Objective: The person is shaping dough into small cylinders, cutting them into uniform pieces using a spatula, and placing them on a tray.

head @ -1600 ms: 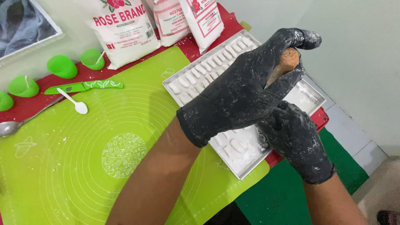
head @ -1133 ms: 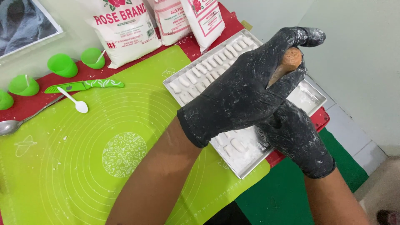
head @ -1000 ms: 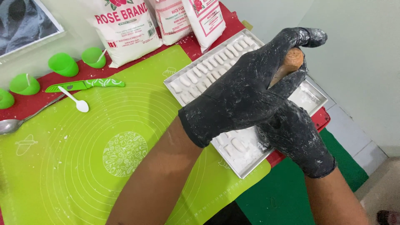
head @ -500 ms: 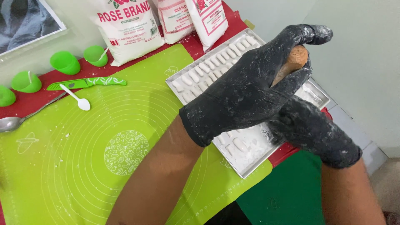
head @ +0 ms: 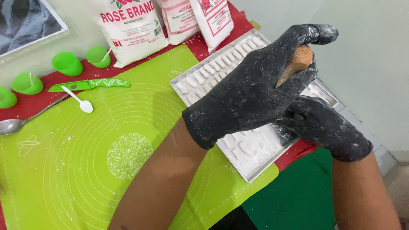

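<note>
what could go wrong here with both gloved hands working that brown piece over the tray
The left hand and right hand squeeze a brown lump above the metal tray; if it slips, it may land on the white dough pieces and dent them. The tray's near corner sits close to the mat's edge, so a bump from a forearm might push it off. Flour on the gloves could make the grip less sure.

Open room: I see the big green mat (head: 85, 170) mostly bare, so a hand could slide across it
Back edge: three flour bags (head: 132, 30) stand like a wall there
Left side: green cups (head: 67, 64), a green knife (head: 89, 84), a white spoon (head: 79, 99) and a metal spoon (head: 12, 125) sit in the way
Right side: the metal tray (head: 251, 168) of white dough pieces fills this spot
</note>
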